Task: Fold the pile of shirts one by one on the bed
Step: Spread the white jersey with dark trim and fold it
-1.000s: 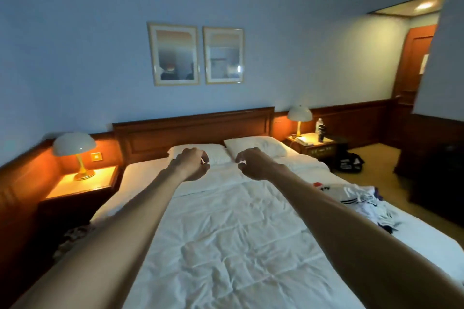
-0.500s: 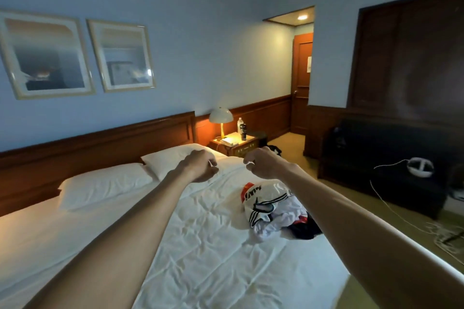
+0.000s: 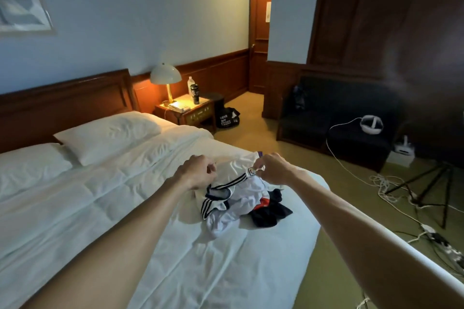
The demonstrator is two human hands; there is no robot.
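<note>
shirt pile (image 3: pixel 241 198): crumpled heap near the bed's (image 3: pixel 105 208) right edge, white striped jersey on top, dark one under it
left hand (image 3: pixel 198 170): fingers curled, holding nothing
right hand (image 3: pixel 272 169): same, hovering over the pile
risk: grabbing two tangled shirts together, or knocking the dark one off the edge

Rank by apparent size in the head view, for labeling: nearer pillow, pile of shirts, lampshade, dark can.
1. nearer pillow
2. pile of shirts, though nearer the camera
3. lampshade
4. dark can
</note>
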